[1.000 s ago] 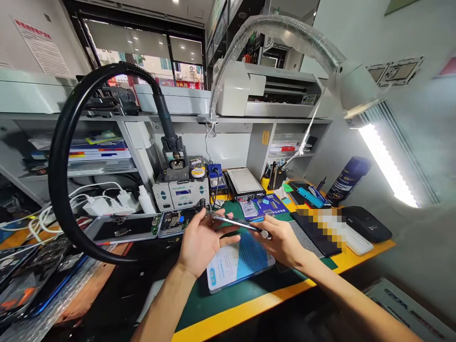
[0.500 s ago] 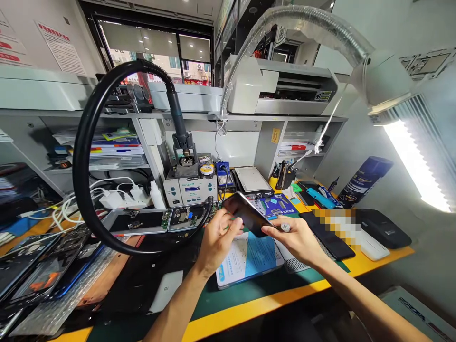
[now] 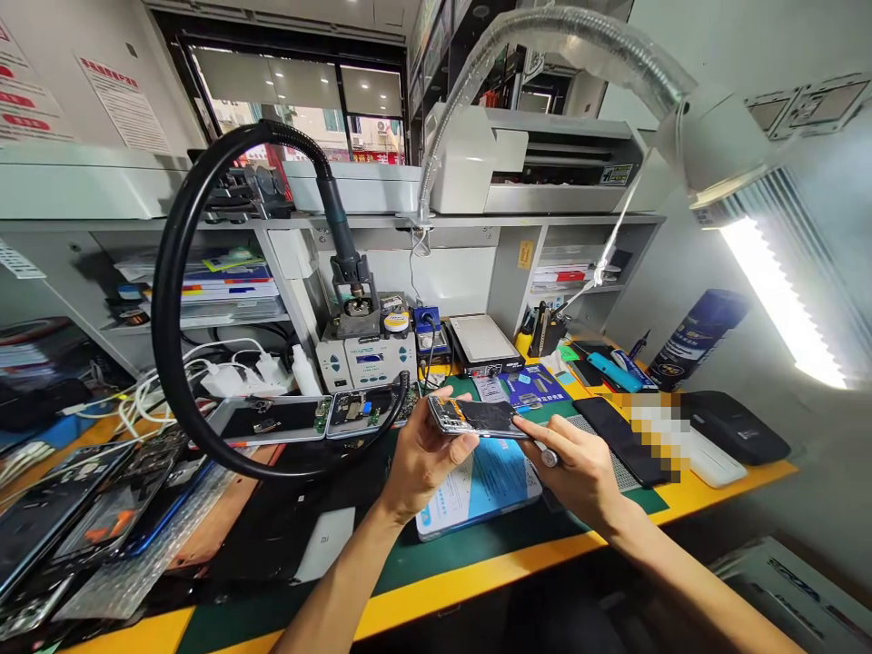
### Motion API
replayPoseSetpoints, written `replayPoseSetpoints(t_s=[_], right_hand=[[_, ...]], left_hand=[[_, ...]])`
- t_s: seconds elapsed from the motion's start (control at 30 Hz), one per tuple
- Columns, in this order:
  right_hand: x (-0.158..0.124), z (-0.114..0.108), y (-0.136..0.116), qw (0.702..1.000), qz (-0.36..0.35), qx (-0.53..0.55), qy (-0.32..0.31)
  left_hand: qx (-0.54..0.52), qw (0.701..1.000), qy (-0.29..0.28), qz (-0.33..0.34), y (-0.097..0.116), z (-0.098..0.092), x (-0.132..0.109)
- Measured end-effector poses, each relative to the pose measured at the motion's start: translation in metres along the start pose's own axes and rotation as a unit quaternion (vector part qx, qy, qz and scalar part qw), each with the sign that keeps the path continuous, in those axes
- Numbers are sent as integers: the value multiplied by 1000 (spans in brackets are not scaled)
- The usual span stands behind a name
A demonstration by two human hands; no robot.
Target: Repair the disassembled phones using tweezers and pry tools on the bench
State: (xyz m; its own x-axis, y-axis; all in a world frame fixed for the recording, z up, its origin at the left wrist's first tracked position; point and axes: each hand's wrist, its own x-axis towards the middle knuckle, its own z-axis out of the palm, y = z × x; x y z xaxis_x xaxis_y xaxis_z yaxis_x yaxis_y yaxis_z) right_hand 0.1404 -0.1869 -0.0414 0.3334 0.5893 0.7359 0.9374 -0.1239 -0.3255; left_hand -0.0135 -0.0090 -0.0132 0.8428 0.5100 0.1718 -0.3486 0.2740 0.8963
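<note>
Smartphone with its back off, slim and silver-edged, with a black middle and small orange and metallic parts at its left end (image 3: 483,417), is held up over the table (image 3: 545,569) in the head view. The person's left hand (image 3: 423,460) has a grip closed to the phone's thickness, thumb at the near edge and fingers behind the left end. The right hand (image 3: 579,461) has its fingertips on the right end, its grip nearly closed; a round, silver-capped tool end (image 3: 549,458) pokes out beneath the fingers, the rest hidden. Below lies a flat, white-and-blue rectangular box (image 3: 487,490) on a dark green mat (image 3: 436,570). Left of the phone, a thick, glossy black hose (image 3: 165,300) loops in front of a grey, boxy station with a small display (image 3: 368,365).
</note>
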Motion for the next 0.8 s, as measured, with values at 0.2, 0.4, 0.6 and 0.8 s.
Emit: replayPoseSetpoints(t_s=[0.2, 0.4, 0.6, 0.8], right_hand=[[-3, -4, -4, 999, 4, 22, -25], [2, -6, -8, 991, 50, 78, -101], [11, -11, -16, 945, 183, 163, -217], [22, -14, -19, 894, 272, 221, -280]], left_hand=[[6, 1000, -4, 2, 0, 1, -2], [-10, 998, 57, -10, -16, 2, 5], [-26, 993, 105, -55, -25, 0, 10], [4, 989, 128, -77, -28, -5, 12]])
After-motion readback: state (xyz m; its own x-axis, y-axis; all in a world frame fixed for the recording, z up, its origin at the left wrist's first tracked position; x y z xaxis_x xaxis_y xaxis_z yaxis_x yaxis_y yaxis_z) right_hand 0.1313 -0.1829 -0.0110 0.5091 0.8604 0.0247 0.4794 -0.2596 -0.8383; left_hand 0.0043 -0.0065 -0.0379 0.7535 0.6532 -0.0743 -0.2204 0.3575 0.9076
